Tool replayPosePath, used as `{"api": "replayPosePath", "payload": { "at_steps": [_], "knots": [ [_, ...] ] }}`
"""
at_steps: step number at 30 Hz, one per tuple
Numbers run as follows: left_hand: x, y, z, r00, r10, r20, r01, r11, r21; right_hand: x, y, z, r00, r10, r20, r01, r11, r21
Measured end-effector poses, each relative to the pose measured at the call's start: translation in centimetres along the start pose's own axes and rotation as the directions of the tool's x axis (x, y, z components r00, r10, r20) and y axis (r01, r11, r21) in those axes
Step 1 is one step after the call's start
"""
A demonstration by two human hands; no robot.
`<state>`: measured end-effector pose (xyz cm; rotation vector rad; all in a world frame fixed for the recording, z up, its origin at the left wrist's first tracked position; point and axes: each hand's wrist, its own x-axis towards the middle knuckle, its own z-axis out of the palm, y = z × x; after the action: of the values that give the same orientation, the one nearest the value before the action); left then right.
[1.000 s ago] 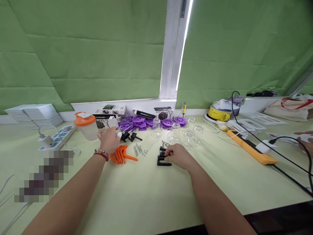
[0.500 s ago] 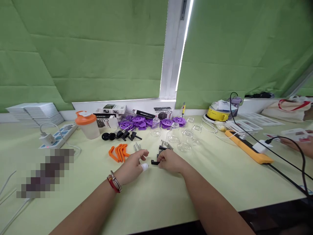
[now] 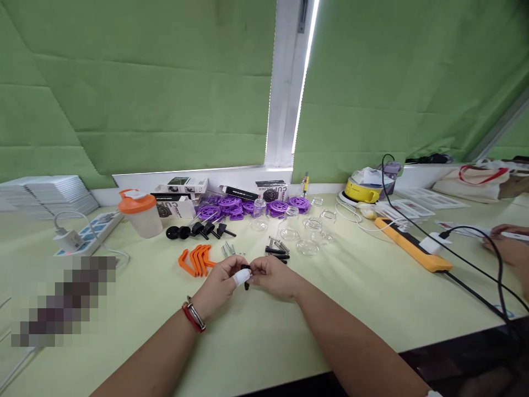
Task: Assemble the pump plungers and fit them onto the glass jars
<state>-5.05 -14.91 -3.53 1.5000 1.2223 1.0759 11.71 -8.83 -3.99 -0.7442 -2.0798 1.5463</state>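
Observation:
Between my two hands is a small black plastic part (image 3: 247,285), mostly covered by fingers. My left hand (image 3: 223,282), with a white wrap on its thumb, is closed on it from the left. My right hand (image 3: 275,277) pinches the same part from the right. Just beyond the hands lie several black bars (image 3: 278,252) and metal springs (image 3: 281,243). Orange curved handles (image 3: 200,260) rest to the left, beside some silver metal pins (image 3: 227,249).
Black round-headed pieces (image 3: 198,229), purple wheel-shaped parts (image 3: 231,207) and clear cups (image 3: 313,225) stand farther back. An orange-lidded shaker (image 3: 140,214) is at left. On the right are a yellow power strip (image 3: 413,246), cables and another person's hand (image 3: 508,245).
My right hand has picked up the black part from beside the springs and brought it left to my left hand. My left hand has closed on it.

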Motion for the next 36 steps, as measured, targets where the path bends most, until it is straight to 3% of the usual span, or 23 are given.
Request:
{"api": "replayPosePath", "payload": {
  "at_steps": [2, 4, 7, 9, 12, 14, 21, 36],
  "knots": [
    [0.0, -0.6, -0.1, 1.0, 0.017, -0.002, -0.017, 0.999, 0.037, -0.1, 0.1, -0.8, 1.0, 0.006, -0.026, -0.008, 0.995, -0.096],
    [0.0, -1.0, -0.3, 1.0, 0.011, -0.007, -0.01, 0.995, 0.097, -0.3, -0.1, -2.4, 0.987, 0.031, -0.156, -0.062, 0.978, -0.197],
    [0.0, -1.2, -0.5, 1.0, -0.005, -0.006, 0.006, 0.989, 0.149, -0.5, -0.9, -5.5, 0.885, 0.032, -0.464, -0.207, 0.921, -0.329],
    [0.1, -1.1, -0.6, 1.0, -0.01, 0.007, 0.009, 0.99, 0.14, -0.3, -1.5, -7.3, 0.847, 0.004, -0.531, -0.288, 0.844, -0.453],
    [0.1, -1.0, -0.7, 0.998, -0.041, 0.04, 0.037, 0.995, 0.097, 0.9, -1.7, -8.6, 0.9, 0.031, -0.435, -0.347, 0.657, -0.669],
    [0.0, -1.0, -0.8, 0.997, -0.064, 0.054, 0.06, 0.996, 0.067, 2.1, -1.1, -8.8, 0.927, 0.065, -0.369, -0.335, 0.587, -0.737],
    [0.2, -1.1, -1.2, 0.997, -0.05, 0.059, 0.05, 0.999, -0.011, 4.9, 1.5, -8.8, 0.954, 0.107, -0.281, -0.295, 0.518, -0.803],
    [0.2, -1.2, -1.3, 0.996, -0.045, 0.073, 0.045, 0.999, -0.001, 4.9, 2.6, -9.0, 0.962, 0.087, -0.259, -0.267, 0.509, -0.819]
  ]
}}
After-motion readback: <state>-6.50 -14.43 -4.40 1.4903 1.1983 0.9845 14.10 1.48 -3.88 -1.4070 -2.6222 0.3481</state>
